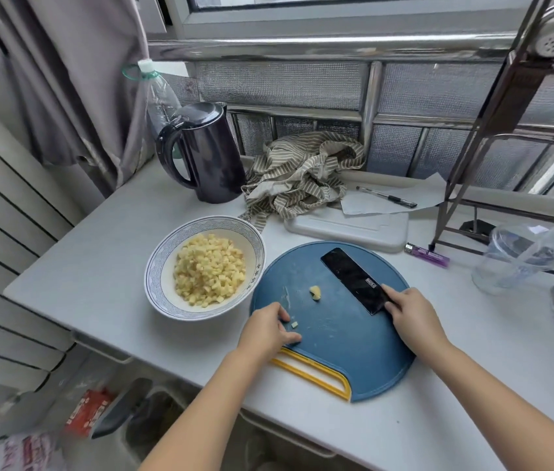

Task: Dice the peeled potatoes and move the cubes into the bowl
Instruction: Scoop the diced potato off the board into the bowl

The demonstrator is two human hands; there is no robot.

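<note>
Head view: right hand (pixel 411 314) grips cleaver (pixel 350 275), label (pixel 370 284) unreadable.

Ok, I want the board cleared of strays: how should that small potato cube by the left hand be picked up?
Pinch the potato cube across two opposite side faces, thumb and forefinger coming down from above on the left hand's side. It lies flat and alone on the cutting board, so its sides are free. The right hand is busy holding the knife.

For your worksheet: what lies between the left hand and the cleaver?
Head view: a potato chunk and, nearer the left hand, one small cube.
</note>
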